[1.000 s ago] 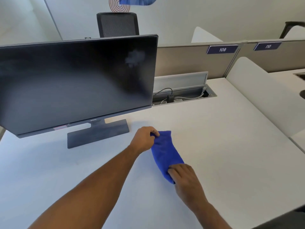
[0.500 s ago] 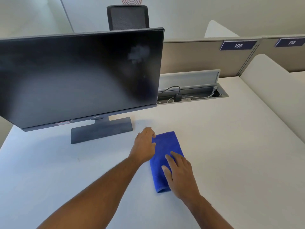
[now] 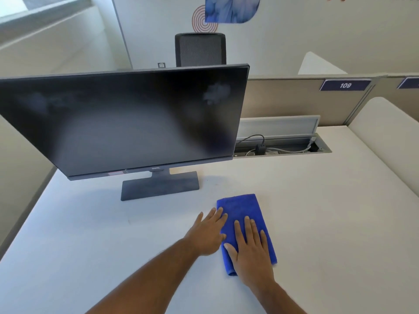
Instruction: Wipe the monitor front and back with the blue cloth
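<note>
A black monitor (image 3: 122, 121) stands on its flat grey base (image 3: 159, 185) at the back left of the white desk (image 3: 317, 223), screen dark with pale smudges near the upper right and upper left. A folded blue cloth (image 3: 241, 207) lies flat on the desk in front of the base, to its right. My right hand (image 3: 250, 250) lies flat on the cloth's near half with fingers straight. My left hand (image 3: 207, 232) rests flat on the desk at the cloth's left edge, fingertips touching it. The monitor's back is hidden.
An open cable tray (image 3: 281, 148) with plugs and wires sits in the desk behind the monitor's right side. Beige partitions carry a label 109 (image 3: 345, 85). A black chair (image 3: 200, 49) stands beyond the monitor. A rounded white divider (image 3: 385, 137) borders the desk's right.
Both hands went from gripping the cloth's ends to lying flat. The cloth now lies folded and smoothed on the desk. The camera has tilted up.
</note>
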The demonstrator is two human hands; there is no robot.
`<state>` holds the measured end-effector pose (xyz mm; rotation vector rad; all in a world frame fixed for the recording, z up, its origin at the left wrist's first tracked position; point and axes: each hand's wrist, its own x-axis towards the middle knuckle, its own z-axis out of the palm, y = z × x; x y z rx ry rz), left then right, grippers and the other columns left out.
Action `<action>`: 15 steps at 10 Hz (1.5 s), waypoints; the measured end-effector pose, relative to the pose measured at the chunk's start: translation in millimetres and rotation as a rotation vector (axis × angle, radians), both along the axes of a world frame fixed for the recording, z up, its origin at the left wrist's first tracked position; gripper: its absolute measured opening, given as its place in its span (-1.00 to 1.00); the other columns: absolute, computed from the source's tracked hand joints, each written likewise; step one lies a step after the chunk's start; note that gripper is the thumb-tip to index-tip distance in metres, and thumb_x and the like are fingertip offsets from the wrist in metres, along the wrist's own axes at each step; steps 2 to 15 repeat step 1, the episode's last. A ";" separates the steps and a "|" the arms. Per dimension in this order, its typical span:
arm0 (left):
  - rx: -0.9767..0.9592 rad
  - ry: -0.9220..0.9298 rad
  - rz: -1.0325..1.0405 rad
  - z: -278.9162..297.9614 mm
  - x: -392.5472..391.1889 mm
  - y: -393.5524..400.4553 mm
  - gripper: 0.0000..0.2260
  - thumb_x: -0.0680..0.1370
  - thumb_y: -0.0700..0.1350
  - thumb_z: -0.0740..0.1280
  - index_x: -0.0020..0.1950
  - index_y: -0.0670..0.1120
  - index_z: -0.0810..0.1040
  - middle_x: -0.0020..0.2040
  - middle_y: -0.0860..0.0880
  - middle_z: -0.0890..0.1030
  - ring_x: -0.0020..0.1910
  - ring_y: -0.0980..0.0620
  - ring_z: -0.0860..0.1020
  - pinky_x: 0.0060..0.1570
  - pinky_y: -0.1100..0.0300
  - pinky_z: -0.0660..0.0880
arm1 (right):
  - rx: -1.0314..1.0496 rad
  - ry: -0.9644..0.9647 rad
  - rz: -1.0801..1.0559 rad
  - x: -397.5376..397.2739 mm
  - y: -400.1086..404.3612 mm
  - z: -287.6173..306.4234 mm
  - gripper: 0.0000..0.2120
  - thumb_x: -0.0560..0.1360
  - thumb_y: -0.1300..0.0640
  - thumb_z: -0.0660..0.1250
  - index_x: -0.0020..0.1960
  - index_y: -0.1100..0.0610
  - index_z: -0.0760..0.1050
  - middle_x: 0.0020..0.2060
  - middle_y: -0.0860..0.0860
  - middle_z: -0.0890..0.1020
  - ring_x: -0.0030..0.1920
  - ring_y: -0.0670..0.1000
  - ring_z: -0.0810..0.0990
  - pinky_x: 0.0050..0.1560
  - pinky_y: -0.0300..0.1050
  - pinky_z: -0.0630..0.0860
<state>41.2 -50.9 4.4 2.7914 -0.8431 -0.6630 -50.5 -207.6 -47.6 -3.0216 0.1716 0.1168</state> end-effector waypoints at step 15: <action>-0.040 -0.059 0.037 2.5 -6.2 15.5 -0.41 0.73 0.12 0.08 0.68 0.02 -0.09 0.68 0.00 -0.14 0.66 0.00 -0.17 0.59 -0.08 -0.15 | 0.003 -0.041 -0.007 0.1 2.5 -1.8 -0.24 0.65 -0.33 -0.21 0.57 0.13 0.34 0.54 0.20 0.35 0.50 0.26 0.40 0.51 0.20 0.03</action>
